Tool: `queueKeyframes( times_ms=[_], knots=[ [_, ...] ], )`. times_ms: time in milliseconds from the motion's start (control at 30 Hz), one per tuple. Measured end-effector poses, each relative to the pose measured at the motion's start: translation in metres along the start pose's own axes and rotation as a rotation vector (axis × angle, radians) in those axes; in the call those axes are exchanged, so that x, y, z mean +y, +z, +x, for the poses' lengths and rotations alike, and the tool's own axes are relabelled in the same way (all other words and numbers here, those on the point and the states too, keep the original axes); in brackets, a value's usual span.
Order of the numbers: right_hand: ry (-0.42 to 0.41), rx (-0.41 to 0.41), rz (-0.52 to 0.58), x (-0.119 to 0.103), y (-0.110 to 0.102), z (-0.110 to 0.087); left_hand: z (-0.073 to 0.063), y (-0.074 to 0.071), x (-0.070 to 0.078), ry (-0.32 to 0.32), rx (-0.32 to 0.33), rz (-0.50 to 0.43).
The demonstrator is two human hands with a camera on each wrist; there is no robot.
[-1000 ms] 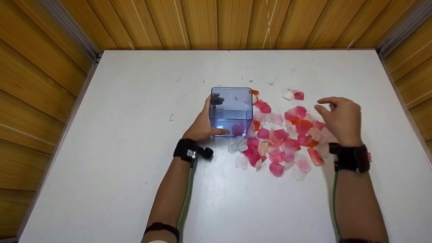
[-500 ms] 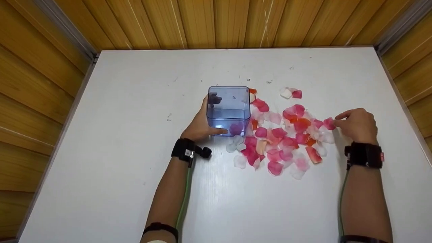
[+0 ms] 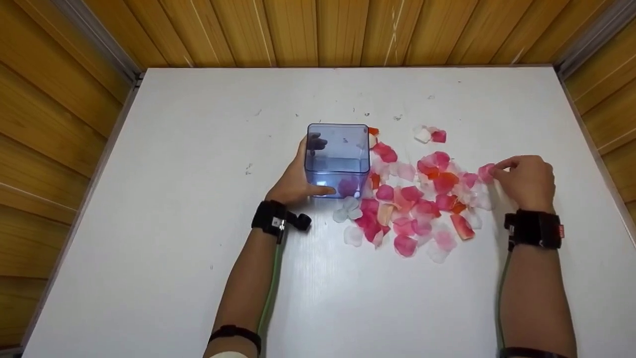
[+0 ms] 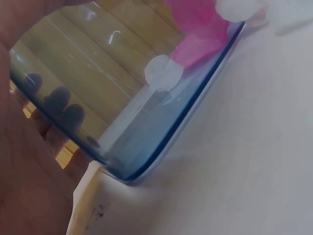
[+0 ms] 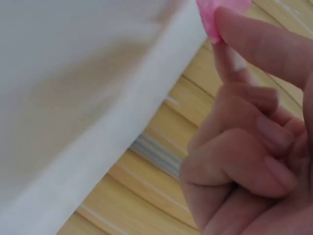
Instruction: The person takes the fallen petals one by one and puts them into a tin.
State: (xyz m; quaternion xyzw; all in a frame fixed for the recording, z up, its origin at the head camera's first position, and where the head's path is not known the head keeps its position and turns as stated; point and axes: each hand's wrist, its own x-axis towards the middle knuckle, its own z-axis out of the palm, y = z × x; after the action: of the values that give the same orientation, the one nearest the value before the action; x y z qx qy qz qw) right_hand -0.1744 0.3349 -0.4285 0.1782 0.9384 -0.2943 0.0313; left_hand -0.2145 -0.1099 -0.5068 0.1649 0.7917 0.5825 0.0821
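My left hand [image 3: 290,181] grips a clear blue square box [image 3: 338,149] from its left side, thumb along the near wall and fingers behind. In the left wrist view the box's wall [image 4: 122,142] shows fingertips through it, and pink and white petals beyond. My right hand [image 3: 529,181] pinches a pink petal [image 3: 486,172] between thumb and index finger, at the right end of the petal pile. The right wrist view shows the pinched petal [image 5: 215,17] at the top, with the other fingers [image 5: 234,156] curled into the palm.
Loose petals [image 3: 417,194] in pink, white, red and peach spread over the white table [image 3: 174,199] right of the box. A small petal cluster [image 3: 431,134] lies apart behind them. Wood-patterned panels [image 3: 298,35] stand along the table's back and sides.
My right hand has come down and to the right and now pinches a pink petal, lifted slightly in the last half second. The left hand keeps the box in the same place.
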Motion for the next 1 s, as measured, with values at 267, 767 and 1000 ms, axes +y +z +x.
queueKeyframes(
  times_ms=[267,767,1000],
  knots=[
    [-0.266,0.270,0.109,-0.059,0.009,-0.030,0.000,0.000,0.001,-0.024,0.000,-0.008],
    [-0.720,0.420,0.585,-0.159,0.098,-0.077,0.004,0.004,-0.002,0.057,-0.018,-0.043],
    [-0.753,0.275,0.557,-0.173,0.125,-0.080,0.002,0.000,-0.001,0.043,-0.010,-0.028]
  ],
)
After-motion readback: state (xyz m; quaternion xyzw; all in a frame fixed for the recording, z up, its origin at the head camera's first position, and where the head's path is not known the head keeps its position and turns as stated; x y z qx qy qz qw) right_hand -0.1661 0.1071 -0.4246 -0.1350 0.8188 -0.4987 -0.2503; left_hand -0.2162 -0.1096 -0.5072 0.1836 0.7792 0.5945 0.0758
